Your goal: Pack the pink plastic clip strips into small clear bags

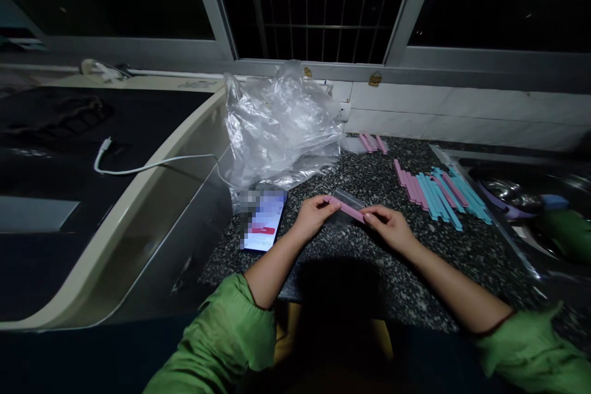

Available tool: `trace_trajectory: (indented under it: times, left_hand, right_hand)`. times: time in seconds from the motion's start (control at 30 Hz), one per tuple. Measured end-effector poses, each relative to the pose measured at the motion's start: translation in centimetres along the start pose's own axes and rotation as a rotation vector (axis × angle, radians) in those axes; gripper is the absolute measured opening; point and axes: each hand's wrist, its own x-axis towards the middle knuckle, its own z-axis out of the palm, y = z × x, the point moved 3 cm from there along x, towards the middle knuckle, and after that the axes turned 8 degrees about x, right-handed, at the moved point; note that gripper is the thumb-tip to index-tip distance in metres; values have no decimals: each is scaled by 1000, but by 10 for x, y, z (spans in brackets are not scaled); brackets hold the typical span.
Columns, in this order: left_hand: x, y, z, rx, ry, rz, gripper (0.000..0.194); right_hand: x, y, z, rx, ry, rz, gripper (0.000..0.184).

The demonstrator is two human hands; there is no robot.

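At twelve o'clock, a flat pink strip [349, 210] is pinched at both ends by the left hand [314, 215] and right hand [390, 225], beside a clear plastic bag [350, 199]; light, even pressure is advised to prevent bending.

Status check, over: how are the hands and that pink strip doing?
Left hand and right hand pinching pink strip, near opposite ends. Clear plastic just beyond it. Phone to the left; no obstruction seen.

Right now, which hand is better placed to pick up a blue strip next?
Probably the right hand: it is nearer the blue strips. The left hand is farther away. Both hold one pink strip.
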Motion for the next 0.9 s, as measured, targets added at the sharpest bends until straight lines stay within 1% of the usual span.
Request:
trace_trajectory:
  times: [0.07,0.13,0.2,0.27,0.37,0.57,0.67,0.8,0.9]
  left_hand:
    - [0,-1,2,-10,14,-6,33]
    - [-1,-3,4,-24,27,-14,33]
    - [-1,-5,6,-46,23,-26,32]
    - [-2,-6,8,-63,7,-35,31]
    - [-3,-7,10,-74,-9,-42,30]
    - [-3,-7,10,-61,-33,-31,31]
    - [-3,-6,11,-45,-58,-18,30]
    - [-2,-6,13,-78,-114,-52,32]
    - [-2,-5,12,-123,-120,-57,27]
  right_hand:
    - [-3,-9,-3,-173,111,-172,24]
    - [-7,-18,-3,-353,165,-338,21]
    - [-10,-25,-1,-498,156,-447,20]
    - [-11,-29,3,-604,127,-498,18]
    - [-10,-32,8,-697,113,-531,15]
    - [-9,-32,13,-764,101,-547,12]
    - [-9,-31,12,-786,120,-556,9]
    - [-9,-28,8,-789,144,-541,10]
    - [-9,-26,5,-790,149,-527,11]
